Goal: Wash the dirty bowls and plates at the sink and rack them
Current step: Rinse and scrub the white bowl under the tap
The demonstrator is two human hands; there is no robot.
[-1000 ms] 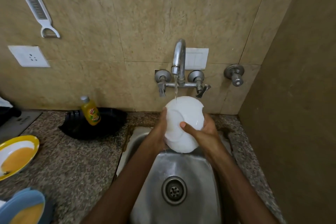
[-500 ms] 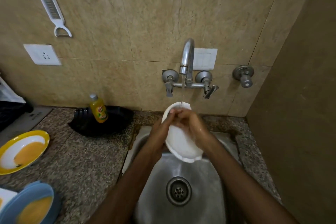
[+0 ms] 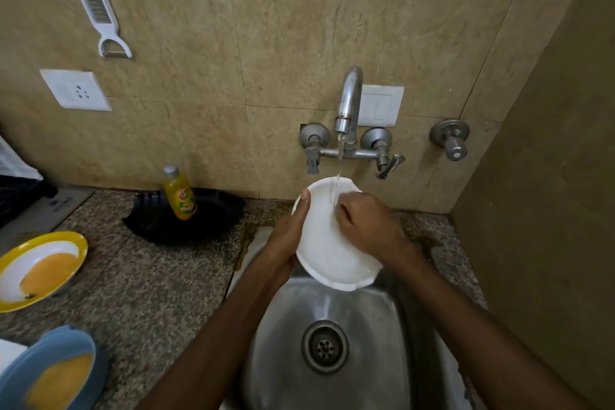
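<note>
Nearest me, low and left of my grip, a blue bowl (image 3: 40, 354) sits smeared orange, and a yellow-rimmed plate (image 3: 78, 248) farther left is too. The steel sink (image 3: 376, 326) lies under my hands. My left hand (image 3: 283, 243) clamps the rim of the white bowl (image 3: 326, 258), tilted under the tap (image 3: 349, 96) stream just above. My right hand (image 3: 366, 226) works inside it, fingertips hidden, so I cannot tell if they hold anything. I judge it early: two dirty pieces wait, and nothing racked is in view.
</note>
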